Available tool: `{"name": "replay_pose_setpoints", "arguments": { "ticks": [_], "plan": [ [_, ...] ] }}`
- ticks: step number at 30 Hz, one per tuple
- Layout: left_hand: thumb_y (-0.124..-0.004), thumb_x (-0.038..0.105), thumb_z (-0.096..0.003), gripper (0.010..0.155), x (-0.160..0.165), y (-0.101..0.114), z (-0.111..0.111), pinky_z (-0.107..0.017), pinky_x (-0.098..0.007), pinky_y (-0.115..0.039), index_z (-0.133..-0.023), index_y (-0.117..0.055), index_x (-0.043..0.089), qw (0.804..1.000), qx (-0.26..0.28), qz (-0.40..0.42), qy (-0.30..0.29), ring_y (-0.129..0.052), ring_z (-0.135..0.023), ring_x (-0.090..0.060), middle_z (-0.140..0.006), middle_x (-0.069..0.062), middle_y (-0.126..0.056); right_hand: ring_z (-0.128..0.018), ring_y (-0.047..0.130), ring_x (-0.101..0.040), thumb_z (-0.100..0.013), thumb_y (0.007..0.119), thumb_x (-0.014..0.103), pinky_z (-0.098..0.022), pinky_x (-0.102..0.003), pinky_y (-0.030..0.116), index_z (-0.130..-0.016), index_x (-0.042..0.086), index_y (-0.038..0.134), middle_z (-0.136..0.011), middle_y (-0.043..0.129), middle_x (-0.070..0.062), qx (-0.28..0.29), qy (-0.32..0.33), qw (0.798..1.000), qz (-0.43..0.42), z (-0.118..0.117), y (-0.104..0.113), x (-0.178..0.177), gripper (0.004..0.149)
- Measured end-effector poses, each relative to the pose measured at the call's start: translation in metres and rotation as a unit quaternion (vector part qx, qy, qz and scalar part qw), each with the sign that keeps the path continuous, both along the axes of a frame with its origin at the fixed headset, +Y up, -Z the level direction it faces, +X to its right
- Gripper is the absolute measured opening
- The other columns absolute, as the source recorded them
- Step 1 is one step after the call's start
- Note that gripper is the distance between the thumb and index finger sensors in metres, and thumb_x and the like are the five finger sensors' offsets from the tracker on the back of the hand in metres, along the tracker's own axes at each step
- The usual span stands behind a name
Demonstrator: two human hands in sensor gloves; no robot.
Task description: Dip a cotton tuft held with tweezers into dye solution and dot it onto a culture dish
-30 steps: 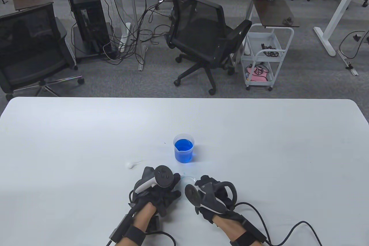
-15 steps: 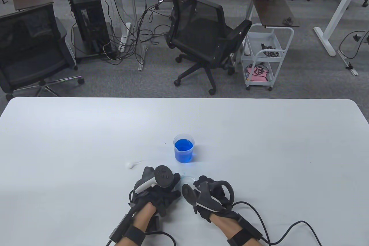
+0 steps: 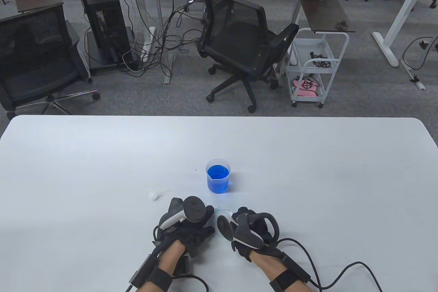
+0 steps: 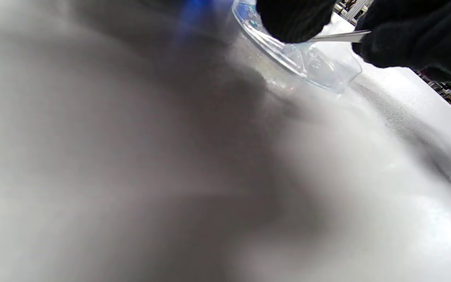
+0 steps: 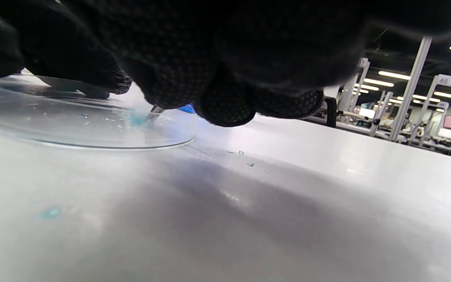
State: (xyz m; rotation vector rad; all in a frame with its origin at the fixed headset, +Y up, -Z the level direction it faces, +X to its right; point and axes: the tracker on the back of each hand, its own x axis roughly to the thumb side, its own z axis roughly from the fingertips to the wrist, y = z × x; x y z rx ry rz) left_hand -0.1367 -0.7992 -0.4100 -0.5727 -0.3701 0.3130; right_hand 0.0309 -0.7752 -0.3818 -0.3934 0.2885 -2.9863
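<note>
A clear culture dish (image 3: 224, 210) lies on the table between my hands. My left hand (image 3: 200, 225) holds it at its left rim; in the left wrist view a fingertip (image 4: 294, 19) rests on the dish (image 4: 319, 64). My right hand (image 3: 241, 218) grips metal tweezers (image 4: 339, 37). In the right wrist view their tip (image 5: 154, 112) holds a blue-stained cotton tuft (image 5: 136, 117) down inside the dish (image 5: 53, 129). A beaker of blue dye (image 3: 218, 176) stands just behind the dish.
A loose white cotton wad (image 3: 155, 195) lies left of the beaker. A faint blue spot (image 5: 51, 212) and small droplets (image 5: 249, 164) mark the white table (image 3: 308, 168) near the dish. Glove cables (image 3: 342, 271) trail off to the right at the near edge.
My right hand has shifted slightly left and forward over the dish. My left hand, the dish and the beaker have not moved.
</note>
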Motion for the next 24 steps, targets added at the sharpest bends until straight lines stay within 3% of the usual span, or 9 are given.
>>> {"name": "replay_pose_setpoints", "arguments": {
  "ticks": [8, 17, 24],
  "plan": [
    [-0.064, 0.042, -0.0626, 0.07, 0.0, 0.0, 0.0, -0.065, -0.077, -0.012, -0.116, -0.023, 0.023, 1.0, 0.0, -0.001, -0.001, -0.007, -0.104, -0.055, -0.122, -0.024, -0.009, -0.018, 0.097, -0.016, -0.026, 0.092, 0.028, -0.004, -0.031, 0.088, -0.05, -0.001, 0.107, -0.055, 0.102, -0.024, 0.031, -0.02, 0.999, -0.04, -0.002, 0.021, 0.012, 0.04],
    [-0.064, 0.042, -0.0625, 0.07, 0.0, 0.0, 0.0, -0.065, -0.077, -0.013, -0.116, -0.023, 0.023, 1.0, 0.001, -0.003, -0.001, -0.007, -0.104, -0.055, -0.122, -0.024, -0.009, -0.018, 0.097, -0.016, -0.026, 0.092, 0.028, -0.004, -0.031, 0.088, -0.05, 0.0, 0.107, -0.055, 0.102, -0.024, 0.004, -0.017, 1.0, 0.002, -0.006, -0.001, 0.003, 0.04],
    [-0.064, 0.042, -0.0625, 0.07, 0.0, 0.0, 0.0, -0.065, -0.077, -0.013, -0.116, -0.023, 0.023, 1.0, 0.001, -0.003, -0.001, -0.007, -0.104, -0.055, -0.122, -0.024, -0.009, -0.018, 0.097, -0.015, -0.026, 0.092, 0.028, -0.004, -0.03, 0.088, -0.05, 0.0, 0.107, -0.055, 0.102, -0.024, 0.013, -0.022, 1.0, -0.012, -0.004, 0.007, 0.008, 0.04]
  ]
}}
